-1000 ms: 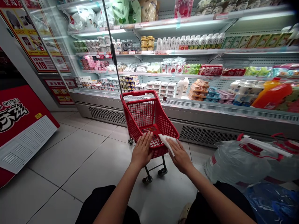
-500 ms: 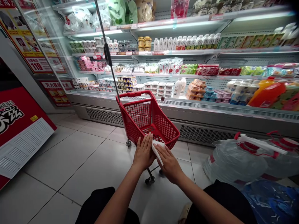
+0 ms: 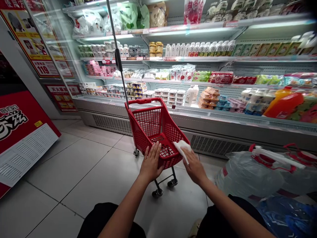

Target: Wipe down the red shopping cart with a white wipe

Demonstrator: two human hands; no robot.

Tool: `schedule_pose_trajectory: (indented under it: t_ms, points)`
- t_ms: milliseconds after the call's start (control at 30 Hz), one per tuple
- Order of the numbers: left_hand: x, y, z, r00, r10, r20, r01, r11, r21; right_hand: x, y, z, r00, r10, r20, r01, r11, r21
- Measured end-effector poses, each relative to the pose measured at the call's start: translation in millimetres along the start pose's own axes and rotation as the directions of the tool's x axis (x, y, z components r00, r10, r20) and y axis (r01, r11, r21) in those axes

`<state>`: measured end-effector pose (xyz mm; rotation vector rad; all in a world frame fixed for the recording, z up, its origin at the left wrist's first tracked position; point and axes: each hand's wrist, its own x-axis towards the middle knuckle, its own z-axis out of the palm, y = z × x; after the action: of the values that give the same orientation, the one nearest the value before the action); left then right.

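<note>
The right hand (image 3: 194, 164) has its grip laid over a folded white cloth (image 3: 181, 147) at the near right corner of a red shopping cart (image 3: 173, 132); its thumb is hidden, so I cannot tell whether the cloth is pinched or only covered. The left hand (image 3: 149, 166) rests at the cart's near edge, its grip spread flat with the fingers stretched forward over the rim. The cart stands on the tiled floor (image 3: 104, 178) in front of the person, and a dark pole (image 3: 118, 59) rises from its far left corner. On the far side runs a chilled display case (image 3: 210, 127), its shelves lined with tubs, packets and white bottles (image 3: 190, 95). To the right, large clear water jugs (image 3: 250, 175) sit near a blue plastic bundle (image 3: 288, 215). To the left is a red cabinet (image 3: 37, 125) with a white vent panel (image 3: 22, 162).
</note>
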<state>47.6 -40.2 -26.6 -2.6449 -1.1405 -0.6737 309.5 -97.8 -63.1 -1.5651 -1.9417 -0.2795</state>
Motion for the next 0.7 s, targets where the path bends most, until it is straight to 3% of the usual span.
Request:
schedule_pose_trajectory:
  t_ms: [133,233,333,400,500,567,633,700]
  points:
    - [4,12,1.1,0.998,-0.038,-0.044,0.040,0.998,0.052,-4,-64,3,0.985,-0.165,0.050,0.163,0.985,0.052]
    - [4,17,2.6,0.990,-0.094,-0.103,0.106,0.987,0.118,2,-78,-2,0.959,-0.268,0.095,0.263,0.963,0.057]
    - [2,13,3.6,0.990,-0.106,-0.093,0.117,0.985,0.123,8,-48,-9,0.935,-0.331,0.130,0.330,0.943,0.029]
    - [-1,8,3.2,0.992,-0.102,-0.072,0.109,0.988,0.105,11,-12,-12,0.956,-0.269,0.115,0.273,0.962,-0.026]
    - [-3,2,1.9,0.994,-0.085,-0.063,0.090,0.993,0.080,15,41,-15,0.991,-0.106,0.083,0.113,0.990,-0.087]
    - [-4,1,1.2,0.995,-0.072,-0.065,0.076,0.995,0.062,18,63,-15,0.995,-0.022,0.097,0.028,0.997,-0.066]
    - [-4,2,0.8,0.995,-0.070,-0.070,0.073,0.996,0.043,19,70,-13,0.990,0.082,0.114,-0.084,0.996,0.016]
    - [-5,3,0.8,0.995,-0.072,-0.073,0.074,0.997,0.024,19,67,-8,0.944,0.317,0.091,-0.328,0.933,0.145]
